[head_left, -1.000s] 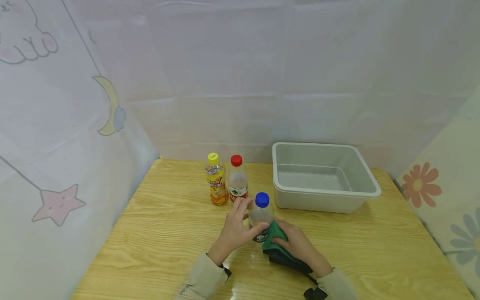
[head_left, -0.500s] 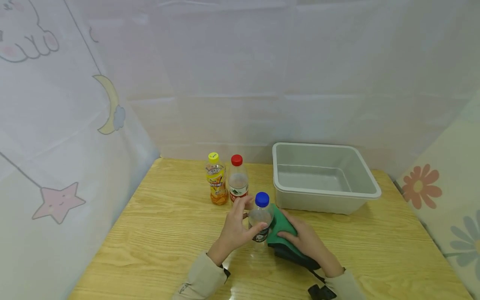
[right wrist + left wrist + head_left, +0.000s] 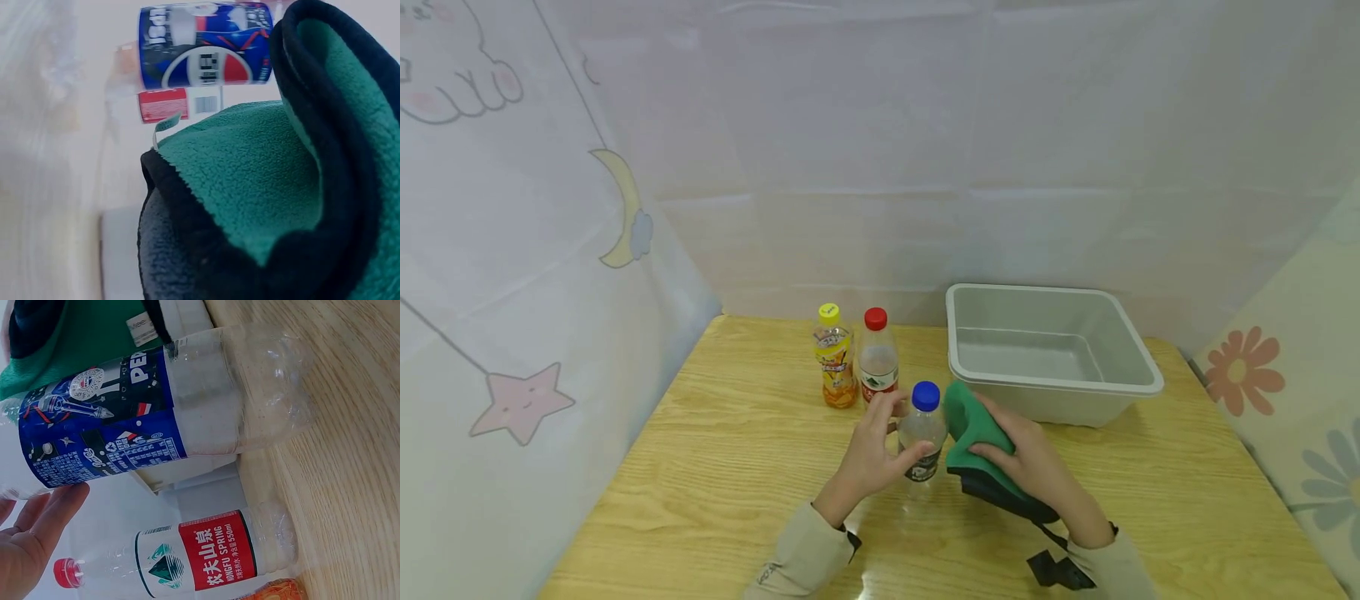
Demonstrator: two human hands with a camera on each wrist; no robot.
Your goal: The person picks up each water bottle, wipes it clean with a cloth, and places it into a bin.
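Note:
A clear plastic Pepsi bottle (image 3: 922, 428) with a blue cap and dark blue label stands upright on the wooden table. My left hand (image 3: 868, 457) holds it, thumb on the near side and fingers around the far left side. Fingertips meet the label's upper edge in the left wrist view, where the bottle (image 3: 106, 422) looks see-through below the label. In my right hand (image 3: 1028, 458) is a folded cleaning cloth (image 3: 976, 427), green on one face and dark grey on the other, with black edging. A small gap separates the cloth from the bottle; the cloth (image 3: 237, 169) hides the right fingers in the right wrist view.
Behind the left hand stand a red-capped Nongfu Spring water bottle (image 3: 878, 358) and a yellow-capped bottle with orange contents (image 3: 835, 367). An open grey plastic bin (image 3: 1037, 400) sits at the back right, near the printed curtain (image 3: 850, 208).
My right hand has drawn the cloth off the Pepsi bottle's side, moving right and up. The left hand and bottle stay in place.

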